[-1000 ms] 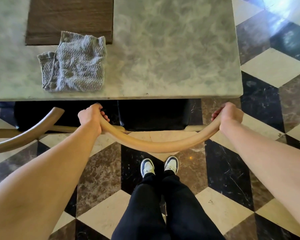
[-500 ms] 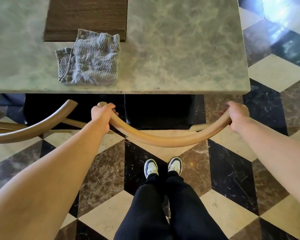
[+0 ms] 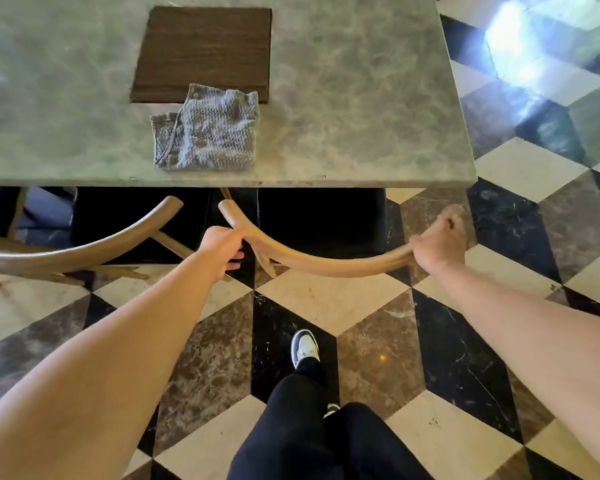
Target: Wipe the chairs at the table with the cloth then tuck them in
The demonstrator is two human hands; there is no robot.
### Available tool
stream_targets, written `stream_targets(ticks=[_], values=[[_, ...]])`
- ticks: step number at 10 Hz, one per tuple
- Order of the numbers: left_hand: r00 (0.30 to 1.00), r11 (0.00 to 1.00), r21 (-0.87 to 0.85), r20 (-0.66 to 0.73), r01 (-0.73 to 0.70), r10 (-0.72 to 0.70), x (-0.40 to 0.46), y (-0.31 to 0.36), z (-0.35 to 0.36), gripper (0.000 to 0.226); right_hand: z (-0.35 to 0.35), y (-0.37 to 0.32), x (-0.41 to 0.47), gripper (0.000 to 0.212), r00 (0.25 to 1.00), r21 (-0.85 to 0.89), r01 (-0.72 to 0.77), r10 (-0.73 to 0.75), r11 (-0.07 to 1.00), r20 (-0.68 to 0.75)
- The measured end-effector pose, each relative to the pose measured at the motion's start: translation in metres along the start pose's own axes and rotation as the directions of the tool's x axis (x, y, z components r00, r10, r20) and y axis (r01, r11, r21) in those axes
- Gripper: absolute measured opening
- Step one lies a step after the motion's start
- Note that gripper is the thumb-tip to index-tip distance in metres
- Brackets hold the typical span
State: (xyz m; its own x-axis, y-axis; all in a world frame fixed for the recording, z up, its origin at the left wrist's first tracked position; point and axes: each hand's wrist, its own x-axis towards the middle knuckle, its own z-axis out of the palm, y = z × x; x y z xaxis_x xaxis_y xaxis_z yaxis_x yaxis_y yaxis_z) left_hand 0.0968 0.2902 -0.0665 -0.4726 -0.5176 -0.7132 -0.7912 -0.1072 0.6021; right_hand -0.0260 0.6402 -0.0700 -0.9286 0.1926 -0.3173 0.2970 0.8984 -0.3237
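Step in hand: tucking in, by my reading. The cloth is set down and both hands are on a chair, so wiping of this chair looks finished.
Chair being moved: chair (image 3: pixel 312 263) with a curved wooden back rail, its black seat mostly under the table edge, the rail's arc bowing toward the person.
Left hand: left hand (image 3: pixel 224 245) curled round the rail near its left end, fingers wrapped beneath.
Right hand: right hand (image 3: pixel 439 242) closed over the rail near its right end; this hand is motion-blurred, so finger detail is poor.
Cloth: grey cloth (image 3: pixel 205 131) lies crumpled on the table (image 3: pixel 378 98) near the front edge, its top corner overlapping a brown placemat (image 3: pixel 201 50). Neither hand touches it.
Second chair: second chair (image 3: pixel 84 247) stands just to the left, its rail tip close to the held chair's rail tip but apart from it. Seat also dark under the table; how far in it sits cannot be told.
Stance: one shoe (image 3: pixel 303 348) forward on the chequered floor (image 3: pixel 326 303).
Next move, judged: push evenly with both hands, straight in, watching the gap between the two rail tips.
Risk: an uneven push could swing the left tip into the neighbour.
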Motion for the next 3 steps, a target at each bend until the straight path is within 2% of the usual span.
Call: stream_targets(ticks=[1,2,3], values=[[0.999,0.999,0.028,0.024,-0.036,0.035,-0.024,-0.012,-0.011,0.035,0.003,-0.010,-0.036,0.066,0.992,-0.050,0.107,-0.103,0.993,0.074],[0.997,0.995,0.066,0.036,-0.074,0.072,-0.048,-0.024,-0.024,0.030,0.010,-0.025,-0.069,0.062,0.966,-0.020,0.225,-0.220,0.974,0.138],[0.992,0.985,0.125,0.031,-0.122,0.119,-0.079,-0.035,-0.043,0.010,0.014,-0.040,-0.101,0.060,0.920,0.009,0.341,-0.336,0.940,0.203]])
